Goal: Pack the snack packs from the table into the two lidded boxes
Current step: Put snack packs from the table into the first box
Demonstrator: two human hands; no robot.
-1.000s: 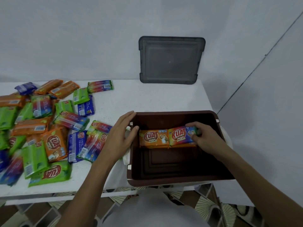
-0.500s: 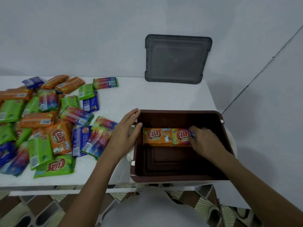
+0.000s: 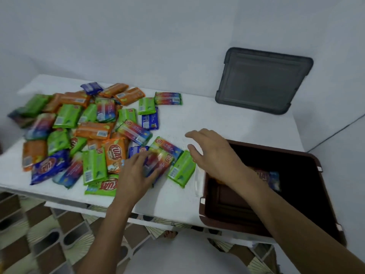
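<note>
A heap of snack packs [image 3: 92, 131] in orange, green, blue and rainbow wrappers covers the left half of the white table [image 3: 207, 117]. My left hand [image 3: 136, 175] lies on a rainbow snack pack [image 3: 163, 161] at the heap's near right edge, fingers curled over it; the view is blurred there. My right hand [image 3: 211, 151] hovers open above the table, just left of the brown box [image 3: 276, 150], with a green pack [image 3: 182, 169] below its fingers. Inside the box, packs [image 3: 273, 178] lie against the far wall, partly hidden by my right forearm.
A grey lid [image 3: 262, 80] leans against the wall behind the box at the table's back right. The box overhangs the table's right front corner. Patterned floor tiles [image 3: 49, 234] show below the front edge.
My right hand has left the packs in the box and swung left over the table. My left hand has let go of the box rim and dropped onto a rainbow pack. The view turned left.
</note>
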